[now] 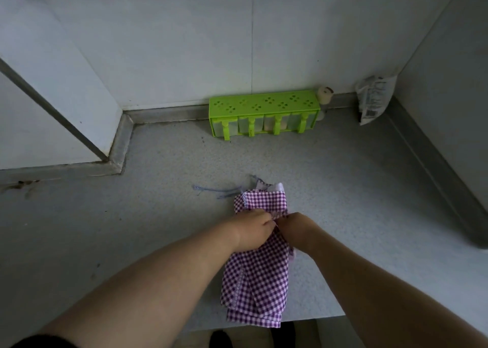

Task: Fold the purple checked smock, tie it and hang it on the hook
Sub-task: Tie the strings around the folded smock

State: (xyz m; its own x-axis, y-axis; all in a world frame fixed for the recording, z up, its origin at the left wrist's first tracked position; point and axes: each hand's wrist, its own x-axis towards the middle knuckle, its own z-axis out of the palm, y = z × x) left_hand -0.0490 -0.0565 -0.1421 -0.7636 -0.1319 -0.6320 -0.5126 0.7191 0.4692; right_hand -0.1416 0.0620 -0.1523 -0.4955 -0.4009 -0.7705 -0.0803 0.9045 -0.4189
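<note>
Left hand point(253, 228): fingers curled, pinching the cloth at the middle of the bundle, knuckles up.
Right hand point(297, 228): fingers curled onto the same spot, fingertips meeting those of the left hand; what lies between them is too small to tell.
Purple-and-white checked cotton smock point(260, 276): folded into a long narrow bundle, lying on the surface near its front edge, the near end hanging slightly over the edge; woven gingham, soft creases, a pale selvedge strip along one fold.
Thin pale blue tie string point(211, 190): trails loose to the left from the bundle's far end.
Grey speckled surface point(132, 228): matte, stone-like.
Lime green plastic rack point(264, 112): boxy, perforated top, clear compartments, against the back wall.
Crinkled clear plastic packet point(373, 98): leaning in the right corner.
</note>
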